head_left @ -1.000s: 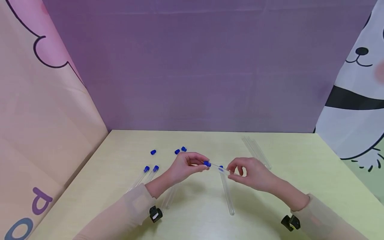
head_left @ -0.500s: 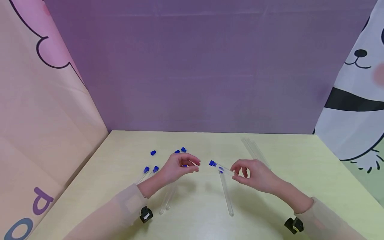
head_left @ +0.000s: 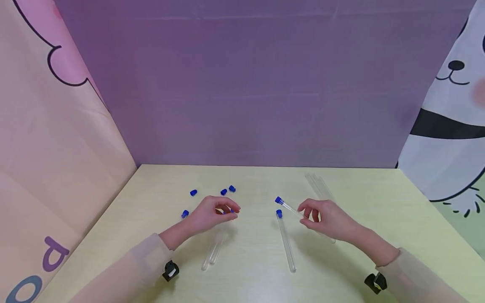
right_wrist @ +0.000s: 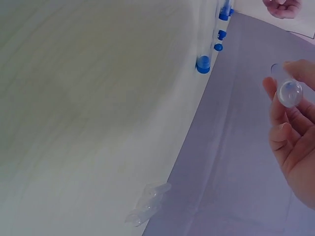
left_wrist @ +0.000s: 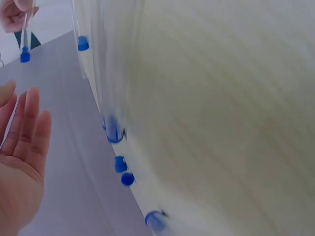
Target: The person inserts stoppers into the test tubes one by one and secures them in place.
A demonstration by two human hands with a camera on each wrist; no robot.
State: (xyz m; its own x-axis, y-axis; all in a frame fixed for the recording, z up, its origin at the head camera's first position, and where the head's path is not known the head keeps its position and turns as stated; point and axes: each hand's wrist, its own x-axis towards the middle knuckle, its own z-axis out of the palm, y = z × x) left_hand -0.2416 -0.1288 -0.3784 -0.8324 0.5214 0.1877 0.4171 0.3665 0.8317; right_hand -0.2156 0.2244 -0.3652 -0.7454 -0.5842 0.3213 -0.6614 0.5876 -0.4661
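Capped test tube [head_left: 291, 208]: positioned above the tabletop [head_left: 257, 280], pinched between thumb and fingers in your right grip [head_left: 326, 216]. This grip is closed down to about the thickness of the tube. The blue cap [head_left: 278, 200] points left and away from you (in the right wrist view, the rounded base [right_wrist: 289, 93] faces the camera). Your left grip [head_left: 212, 212] is spread: fingers extended, thumb standing apart from them, raised over the tabletop and well apart from the held tube. Near your right grip, a second capped tube [head_left: 286, 244] lies on the tabletop. Two further tubes [head_left: 216, 251] lie side by side, partly hidden by your left grip. Beyond that grip lie three loose caps [head_left: 223, 192]; beyond your right grip, grouped clear tubes [head_left: 321, 187].
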